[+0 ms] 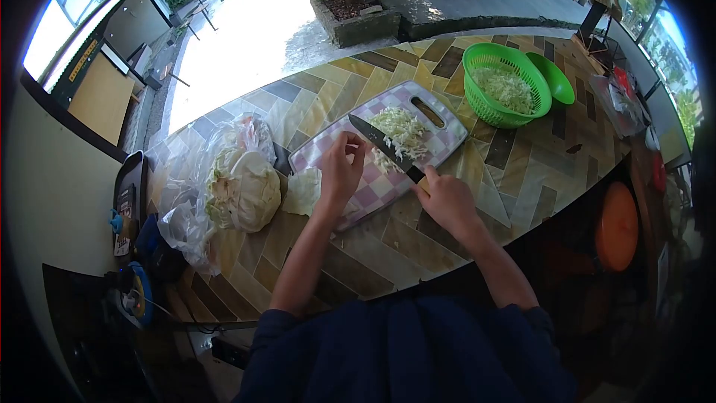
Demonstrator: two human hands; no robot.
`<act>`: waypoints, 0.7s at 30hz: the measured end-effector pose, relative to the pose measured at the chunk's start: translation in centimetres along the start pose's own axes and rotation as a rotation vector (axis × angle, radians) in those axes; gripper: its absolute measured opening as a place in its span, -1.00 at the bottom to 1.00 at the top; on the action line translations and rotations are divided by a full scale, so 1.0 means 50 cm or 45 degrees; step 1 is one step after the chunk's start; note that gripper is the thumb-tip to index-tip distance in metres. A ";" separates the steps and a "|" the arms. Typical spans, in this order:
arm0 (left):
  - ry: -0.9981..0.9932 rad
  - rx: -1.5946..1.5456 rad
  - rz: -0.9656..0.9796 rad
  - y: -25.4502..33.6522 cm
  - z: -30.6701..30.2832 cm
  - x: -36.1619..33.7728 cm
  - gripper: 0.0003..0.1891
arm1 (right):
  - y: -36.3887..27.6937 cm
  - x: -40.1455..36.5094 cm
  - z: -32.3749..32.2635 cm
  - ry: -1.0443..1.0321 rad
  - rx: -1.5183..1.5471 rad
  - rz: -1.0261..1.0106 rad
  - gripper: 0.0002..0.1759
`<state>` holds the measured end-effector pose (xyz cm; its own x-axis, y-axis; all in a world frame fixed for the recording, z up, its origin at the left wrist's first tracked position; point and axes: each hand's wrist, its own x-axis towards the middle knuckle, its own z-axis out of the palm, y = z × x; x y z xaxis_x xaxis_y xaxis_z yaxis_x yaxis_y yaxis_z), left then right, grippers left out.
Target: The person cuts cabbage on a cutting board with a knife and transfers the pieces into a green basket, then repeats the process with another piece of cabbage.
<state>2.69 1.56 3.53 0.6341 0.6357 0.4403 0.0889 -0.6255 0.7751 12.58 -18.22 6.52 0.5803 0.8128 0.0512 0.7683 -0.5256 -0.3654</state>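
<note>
My right hand (447, 198) is closed round the handle of a kitchen knife (379, 140), whose dark blade points up and left across the cutting board (361, 195). Shredded cabbage (400, 131) lies in a heap along the far side of the blade, and some bits stick to the metal. Close to the blade's near side is my left hand (344, 168), its fingers curled together; what they pinch, if anything, is hidden. A loose cabbage leaf (302, 192) lies beside my left wrist, partly over the board's edge. Further left sits a cut cabbage head (246, 188).
A green colander (485, 108) holding more shreds stands at the back right, with a green bowl (556, 80) partly behind it. Clear plastic bags (183, 213) surround the cabbage head. A dark tray (128, 179) rests at the table's left end. An orange round stool (617, 225) is at right.
</note>
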 end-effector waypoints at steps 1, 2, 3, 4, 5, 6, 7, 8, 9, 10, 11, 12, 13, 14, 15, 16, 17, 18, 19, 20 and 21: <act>-0.049 0.037 -0.048 0.007 -0.009 0.006 -0.82 | 0.002 -0.001 0.003 -0.002 -0.017 -0.001 -0.61; -0.133 0.070 -0.010 0.016 -0.014 0.012 -0.80 | 0.000 -0.003 0.002 -0.011 -0.027 0.001 -0.61; -0.215 0.103 0.028 0.025 -0.019 0.018 -0.79 | -0.004 -0.004 -0.001 -0.020 -0.037 0.002 -0.60; -0.297 0.137 0.067 0.029 -0.022 0.022 -0.77 | -0.007 -0.005 -0.003 -0.027 -0.047 0.003 -0.60; -0.329 0.183 0.148 0.028 -0.019 0.024 -0.74 | -0.008 -0.006 0.000 -0.026 -0.067 -0.015 -0.60; -0.360 0.229 0.231 0.029 -0.013 0.025 -0.71 | -0.008 -0.006 0.003 -0.024 -0.087 -0.033 -0.60; -0.392 0.274 0.315 0.030 -0.009 0.028 -0.68 | -0.009 -0.007 0.004 -0.021 -0.107 -0.050 -0.60; -0.472 0.296 0.286 0.030 -0.006 0.032 -0.70 | -0.011 -0.009 0.004 -0.021 -0.116 -0.059 -0.60; -0.552 0.316 0.257 0.032 -0.004 0.039 -0.71 | -0.013 -0.011 0.004 -0.021 -0.125 -0.068 -0.59; -0.631 0.337 0.228 0.033 -0.002 0.046 -0.72 | -0.015 -0.013 0.004 -0.021 -0.134 -0.077 -0.59; -0.628 0.345 0.191 0.026 0.003 0.056 -0.73 | -0.016 -0.014 0.003 -0.027 -0.128 -0.070 -0.59; -0.625 0.353 0.155 0.010 0.011 0.066 -0.74 | -0.018 -0.016 0.003 -0.034 -0.121 -0.063 -0.59; -0.620 0.361 0.119 -0.002 0.017 0.076 -0.75 | -0.019 -0.019 0.001 -0.039 -0.116 -0.057 -0.59; -0.600 0.340 0.075 -0.013 0.022 0.086 -0.76 | -0.018 -0.021 0.000 -0.038 -0.083 -0.056 -0.59; -0.581 0.319 0.030 -0.014 0.024 0.095 -0.76 | -0.016 -0.024 0.000 -0.038 -0.051 -0.056 -0.59; -0.563 0.296 -0.016 -0.017 0.024 0.100 -0.77 | -0.012 -0.025 0.000 -0.041 -0.018 -0.055 -0.59; -0.500 0.284 0.014 -0.020 0.023 0.104 -0.76 | -0.003 -0.023 0.001 -0.023 0.091 -0.069 -0.60; -0.440 0.273 0.042 -0.018 0.018 0.106 -0.76 | 0.010 -0.022 0.001 -0.008 0.202 -0.081 -0.61; -0.380 0.262 0.068 -0.017 0.013 0.107 -0.75 | 0.019 -0.023 0.000 0.006 0.314 -0.092 -0.62; -0.342 0.260 0.099 -0.023 0.007 0.108 -0.74 | 0.025 -0.024 -0.003 -0.029 0.433 -0.047 -0.62; -0.305 0.258 0.129 -0.026 -0.003 0.110 -0.73 | 0.027 -0.024 -0.012 -0.063 0.553 -0.001 -0.62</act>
<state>5.94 5.91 5.02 0.8082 0.4559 0.3728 0.1515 -0.7727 0.6164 13.06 -20.05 6.53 0.5579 0.8299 0.0109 0.5777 -0.3788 -0.7230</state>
